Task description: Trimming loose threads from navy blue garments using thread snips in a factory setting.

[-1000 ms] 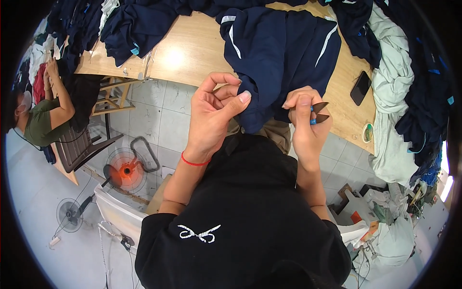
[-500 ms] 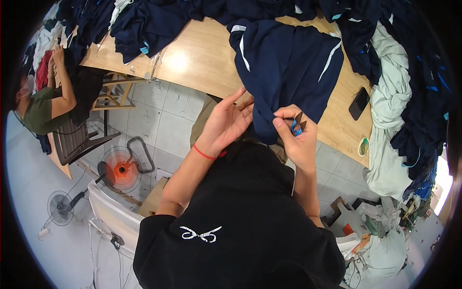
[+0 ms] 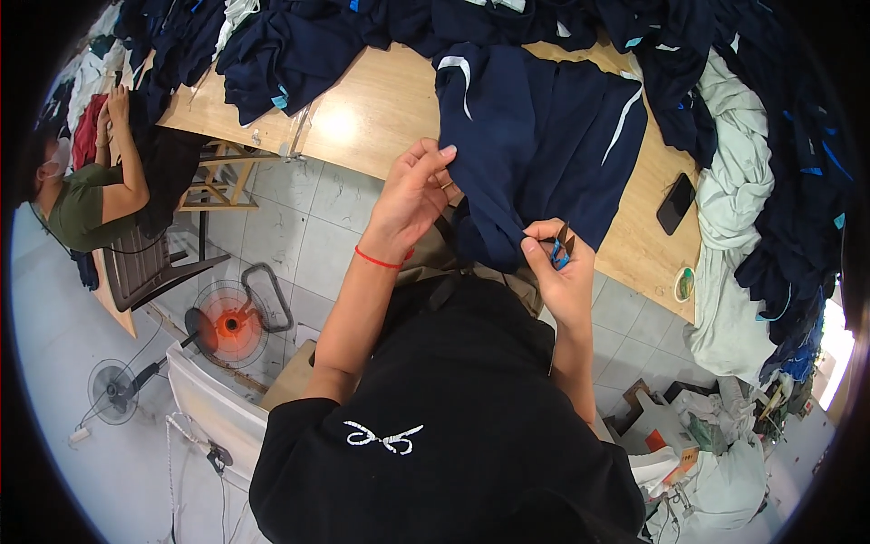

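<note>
A dark navy garment with white trim strips lies on the wooden table, its near end hanging over the edge towards me. My right hand pinches this lower end between thumb and forefinger. Small thread snips with blue handles and dark blades rest in the same hand, blades pointing up. At the garment's left side, my left hand is raised with fingers bent and thumb and forefinger drawn together. Whether a thread or a bit of cloth is between them cannot be made out.
Navy garments are heaped along the table's far side. Pale green cloth hangs down at the right, near a black phone and a small round container. A person sits at left, behind a fan.
My left hand has moved up and left, its fingers going from spread to bent together. My right hand keeps the garment and snips, shifting slightly down.
</note>
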A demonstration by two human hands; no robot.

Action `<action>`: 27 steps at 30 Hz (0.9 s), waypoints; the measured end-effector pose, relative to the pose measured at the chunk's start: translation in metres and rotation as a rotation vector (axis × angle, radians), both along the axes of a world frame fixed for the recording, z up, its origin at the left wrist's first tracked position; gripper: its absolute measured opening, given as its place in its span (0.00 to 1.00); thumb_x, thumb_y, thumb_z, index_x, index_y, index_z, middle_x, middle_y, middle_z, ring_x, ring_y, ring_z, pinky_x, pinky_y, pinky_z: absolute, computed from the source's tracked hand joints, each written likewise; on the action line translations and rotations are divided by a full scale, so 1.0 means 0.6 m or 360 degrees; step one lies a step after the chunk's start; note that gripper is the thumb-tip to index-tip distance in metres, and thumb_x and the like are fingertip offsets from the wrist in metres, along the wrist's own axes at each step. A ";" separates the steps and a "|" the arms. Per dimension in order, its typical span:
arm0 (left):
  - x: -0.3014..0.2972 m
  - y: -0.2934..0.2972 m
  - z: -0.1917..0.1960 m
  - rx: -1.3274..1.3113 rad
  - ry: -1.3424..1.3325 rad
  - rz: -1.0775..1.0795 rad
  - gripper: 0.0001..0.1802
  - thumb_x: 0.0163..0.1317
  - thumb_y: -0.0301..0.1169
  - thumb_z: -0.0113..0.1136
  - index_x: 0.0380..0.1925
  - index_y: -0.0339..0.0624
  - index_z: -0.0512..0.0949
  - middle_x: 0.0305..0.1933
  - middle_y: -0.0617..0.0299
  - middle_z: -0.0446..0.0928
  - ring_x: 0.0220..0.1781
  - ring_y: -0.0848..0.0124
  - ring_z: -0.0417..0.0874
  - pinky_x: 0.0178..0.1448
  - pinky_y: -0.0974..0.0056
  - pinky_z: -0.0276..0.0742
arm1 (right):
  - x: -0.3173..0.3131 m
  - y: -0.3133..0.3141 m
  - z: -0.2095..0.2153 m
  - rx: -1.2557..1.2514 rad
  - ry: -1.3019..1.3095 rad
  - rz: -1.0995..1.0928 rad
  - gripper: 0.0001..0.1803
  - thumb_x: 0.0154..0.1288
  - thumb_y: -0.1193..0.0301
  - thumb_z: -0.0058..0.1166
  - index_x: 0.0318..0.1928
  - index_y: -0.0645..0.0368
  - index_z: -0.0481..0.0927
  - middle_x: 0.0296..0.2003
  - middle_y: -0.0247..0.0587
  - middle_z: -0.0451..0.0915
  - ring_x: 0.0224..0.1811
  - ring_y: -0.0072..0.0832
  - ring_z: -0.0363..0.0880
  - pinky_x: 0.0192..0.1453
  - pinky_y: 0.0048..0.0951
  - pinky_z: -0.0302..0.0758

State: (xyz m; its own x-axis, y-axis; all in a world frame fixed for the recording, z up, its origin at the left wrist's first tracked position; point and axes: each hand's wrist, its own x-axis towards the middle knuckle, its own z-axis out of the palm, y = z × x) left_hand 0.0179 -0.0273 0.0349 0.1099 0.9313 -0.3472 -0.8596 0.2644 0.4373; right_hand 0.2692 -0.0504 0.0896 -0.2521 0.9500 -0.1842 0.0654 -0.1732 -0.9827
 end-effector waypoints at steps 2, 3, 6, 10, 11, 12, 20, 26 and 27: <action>-0.002 0.004 0.008 -0.0120 0.0309 0.0103 0.11 0.75 0.29 0.68 0.35 0.50 0.75 0.33 0.71 0.82 0.36 0.78 0.84 0.47 0.65 0.82 | 0.000 0.001 -0.003 0.0009 -0.0052 -0.0079 0.01 0.73 0.82 0.62 0.43 0.65 0.84 0.27 0.21 0.75 0.27 0.07 0.64 0.32 0.16 0.58; -0.002 0.005 0.017 -0.0119 0.0309 0.0105 0.11 0.75 0.29 0.68 0.35 0.50 0.75 0.33 0.71 0.82 0.36 0.78 0.84 0.47 0.65 0.82 | 0.000 0.002 -0.005 0.0011 -0.0052 -0.0077 0.01 0.73 0.82 0.62 0.43 0.65 0.84 0.27 0.21 0.75 0.27 0.07 0.64 0.32 0.16 0.58; -0.004 0.004 0.036 -0.0100 0.0633 0.0219 0.10 0.74 0.27 0.69 0.36 0.48 0.75 0.34 0.71 0.82 0.35 0.79 0.83 0.45 0.68 0.81 | 0.001 0.003 -0.008 -0.0003 -0.0094 -0.0188 0.02 0.73 0.82 0.63 0.43 0.65 0.85 0.29 0.23 0.78 0.29 0.08 0.67 0.34 0.17 0.62; 0.003 0.006 0.053 -0.0146 0.0659 0.0334 0.07 0.71 0.28 0.72 0.43 0.43 0.82 0.37 0.68 0.85 0.37 0.79 0.84 0.43 0.70 0.82 | 0.001 0.005 -0.013 -0.0015 -0.0151 -0.0245 0.02 0.72 0.81 0.65 0.43 0.66 0.85 0.32 0.25 0.81 0.31 0.10 0.70 0.36 0.17 0.67; 0.006 0.007 0.059 -0.0208 0.0636 0.0383 0.07 0.72 0.29 0.71 0.46 0.42 0.84 0.38 0.68 0.85 0.39 0.79 0.85 0.44 0.70 0.83 | 0.000 0.005 -0.014 -0.0009 -0.0173 -0.0247 0.02 0.72 0.81 0.65 0.43 0.66 0.85 0.33 0.26 0.81 0.31 0.10 0.71 0.37 0.17 0.68; 0.004 0.007 0.060 -0.0210 0.0639 0.0384 0.07 0.72 0.29 0.71 0.46 0.42 0.84 0.38 0.68 0.85 0.39 0.79 0.85 0.44 0.70 0.83 | 0.000 0.005 -0.014 -0.0011 -0.0171 -0.0245 0.02 0.72 0.81 0.65 0.43 0.66 0.85 0.33 0.26 0.81 0.31 0.10 0.71 0.37 0.17 0.68; -0.003 0.007 0.056 -0.0136 0.0674 0.0299 0.09 0.76 0.32 0.68 0.50 0.40 0.85 0.44 0.69 0.84 0.43 0.79 0.84 0.50 0.67 0.84 | 0.002 0.003 -0.010 -0.0082 -0.0212 -0.0187 0.03 0.72 0.82 0.64 0.44 0.66 0.85 0.34 0.28 0.81 0.34 0.13 0.75 0.41 0.19 0.72; -0.101 0.027 0.005 0.0054 0.0779 0.0832 0.21 0.79 0.26 0.60 0.69 0.41 0.74 0.60 0.59 0.79 0.60 0.70 0.82 0.66 0.63 0.78 | 0.046 0.032 -0.012 -0.0043 -0.0248 -0.0478 0.05 0.76 0.77 0.60 0.48 0.64 0.84 0.37 0.32 0.83 0.40 0.17 0.80 0.49 0.21 0.74; -0.113 0.025 0.000 -0.0023 0.0873 0.0968 0.25 0.78 0.26 0.61 0.72 0.40 0.70 0.71 0.51 0.73 0.70 0.64 0.77 0.73 0.60 0.74 | 0.066 0.039 -0.015 -0.0153 -0.0240 -0.0653 0.05 0.77 0.76 0.60 0.48 0.63 0.84 0.37 0.32 0.83 0.40 0.17 0.80 0.48 0.21 0.74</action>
State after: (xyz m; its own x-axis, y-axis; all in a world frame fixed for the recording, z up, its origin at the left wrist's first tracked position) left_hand -0.0500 -0.0120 0.0351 -0.6024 0.7681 -0.2172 -0.5191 -0.1703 0.8376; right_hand 0.3085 -0.0270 0.0806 0.1788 0.9426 -0.2822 0.1135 -0.3046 -0.9457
